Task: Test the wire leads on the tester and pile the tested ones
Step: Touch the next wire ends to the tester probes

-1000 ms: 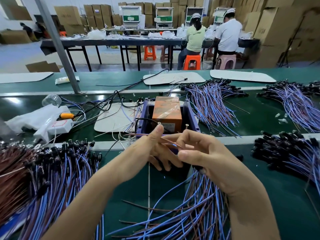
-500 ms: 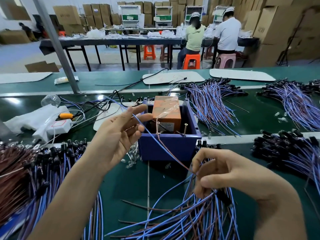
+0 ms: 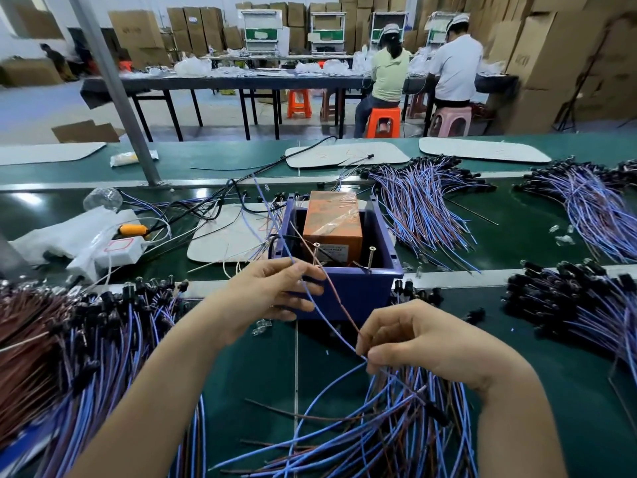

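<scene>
The wire lead (image 3: 331, 324), a blue strand paired with a thin brown one, stretches slantwise in the air between the two hands, just in front of the tester (image 3: 332, 229). The left hand (image 3: 272, 291) has its thumb and curled fingers closed round the blue strand, whose free end runs on up and away over the belt. The right hand (image 3: 413, 343) pinches the lower end between thumb and forefinger, right above a loose bundle of leads (image 3: 396, 426) fanned out on the green belt (image 3: 258, 367). The tester is an orange block standing in a blue bin (image 3: 351, 298) with two upright screws (image 3: 371, 251) at its near edge (the brown strand passes close by the left one; whether it touches cannot be told). A thick pile of leads (image 3: 86, 339) lies at the left, another pile (image 3: 568, 305) at the right. Beyond the bin lie a white pad (image 3: 227, 239) and a white power strip (image 3: 117, 251).
</scene>
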`<state>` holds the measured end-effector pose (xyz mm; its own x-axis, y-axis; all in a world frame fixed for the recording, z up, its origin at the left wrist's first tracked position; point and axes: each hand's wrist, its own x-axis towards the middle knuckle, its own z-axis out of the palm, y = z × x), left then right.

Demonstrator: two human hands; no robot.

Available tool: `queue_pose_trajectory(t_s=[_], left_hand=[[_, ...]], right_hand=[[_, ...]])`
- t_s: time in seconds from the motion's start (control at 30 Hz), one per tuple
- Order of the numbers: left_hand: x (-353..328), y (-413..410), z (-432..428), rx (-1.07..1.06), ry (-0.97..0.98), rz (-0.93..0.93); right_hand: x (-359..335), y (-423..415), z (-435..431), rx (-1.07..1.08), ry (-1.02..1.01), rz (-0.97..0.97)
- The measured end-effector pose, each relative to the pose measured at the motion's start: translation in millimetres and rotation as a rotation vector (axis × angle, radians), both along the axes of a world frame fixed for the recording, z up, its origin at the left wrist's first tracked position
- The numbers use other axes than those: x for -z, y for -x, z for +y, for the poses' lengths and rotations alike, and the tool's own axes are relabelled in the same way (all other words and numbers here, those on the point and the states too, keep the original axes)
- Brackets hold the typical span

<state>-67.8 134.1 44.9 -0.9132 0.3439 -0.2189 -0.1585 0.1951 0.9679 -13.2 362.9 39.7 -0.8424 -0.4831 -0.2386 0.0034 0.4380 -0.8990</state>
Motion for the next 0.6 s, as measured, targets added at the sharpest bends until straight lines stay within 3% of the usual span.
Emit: queue_pose_trajectory(t_s=[0.2,0.33,0.4,0.5,0.6], left_hand=[[5.4,2.7,11.4,-0.127,-0.351,-0.054],[7.3,-0.2,19.9,-0.109,-0.468,-0.049],[7.2,-4.2,21.0,-0.006,-0.405,0.000],[9.0,-11.8,22.0,0.224,-0.209,0.048],[12.0,-14.2,25.4,0.275,-0.134,0.049]], right_hand=[[1.6,1.8,-7.9,-0.147,-0.077,-0.119],[1.0,2.9,-12.5,-0.226,-0.111,-0.142],[-0.3,3.1,-15.6,-0.127,-0.057,-0.082],[0.2,9.0,-21.9,0.234,0.169,-0.007],[1.6,13.7,-31.3,0.464,0.325,0.015]])
